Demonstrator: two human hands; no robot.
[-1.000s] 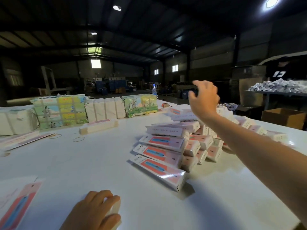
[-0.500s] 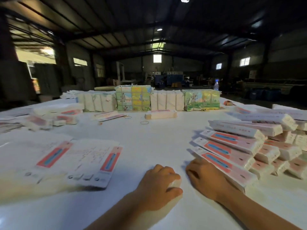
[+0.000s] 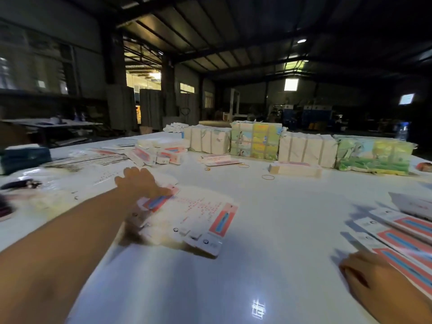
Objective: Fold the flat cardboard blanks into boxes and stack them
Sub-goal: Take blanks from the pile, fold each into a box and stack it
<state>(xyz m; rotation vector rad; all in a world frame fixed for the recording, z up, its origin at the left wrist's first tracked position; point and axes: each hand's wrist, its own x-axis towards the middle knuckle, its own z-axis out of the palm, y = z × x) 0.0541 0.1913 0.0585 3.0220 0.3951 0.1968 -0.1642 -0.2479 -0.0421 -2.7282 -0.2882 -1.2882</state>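
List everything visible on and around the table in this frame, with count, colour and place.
table: one, white, fills the foreground
flat blanks: a small pile, white with red-blue panels, centre-left
folded boxes: several stacked, white and red, right edge
wrapped bundles: a row, white and green-yellow, far side
rubber bands: a few, yellowish, mid-table
water bottle: one, clear, far right
left hand: on the blanks, fingers blurred
right hand: beside the boxes, bottom right

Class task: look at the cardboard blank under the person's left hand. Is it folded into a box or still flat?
Still flat. The cardboard blank lies spread on the white table, panels and tabs unfolded, with the left hand resting on its far edge.
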